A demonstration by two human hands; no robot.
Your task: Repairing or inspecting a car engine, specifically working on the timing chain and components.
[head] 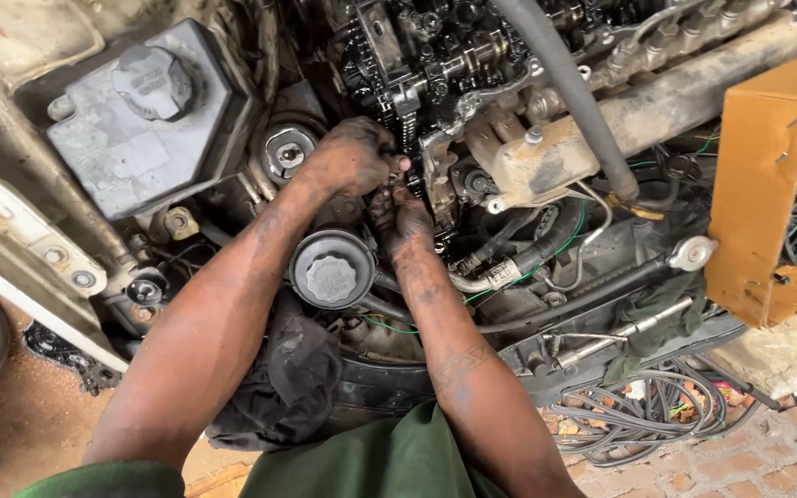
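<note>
Green cloth of my own clothing [371,466] fills the bottom edge, and both my grease-smeared forearms run up from it into an open engine bay. Between my arms a dark rag [283,373] lies bunched over the front panel, and just above it stands a round black cap [331,269] with a ribbed rim.

My left hand [350,157] lies knuckles-up against the oily front of the engine [435,55], its fingers [386,140] curled down tight beside the timing chain [408,115]; whatever they pinch is hidden under them, so I cannot tell what they have hold of. My right hand [401,214] sits just below, touching the left, its fingers bent into the same dark gap, and I cannot tell how far closed they are or whether they grip anything.

A shiny pulley [288,152] sits just left of my left wrist. Further left, a grey plastic reservoir [145,120] with a screw cap takes up the corner. A grey hose [574,92] slants across the engine on the right, with green wire [560,249] looping under it. An orange panel [767,184] stands at the far right, above coiled black cables [648,410] on brick paving [767,452].
</note>
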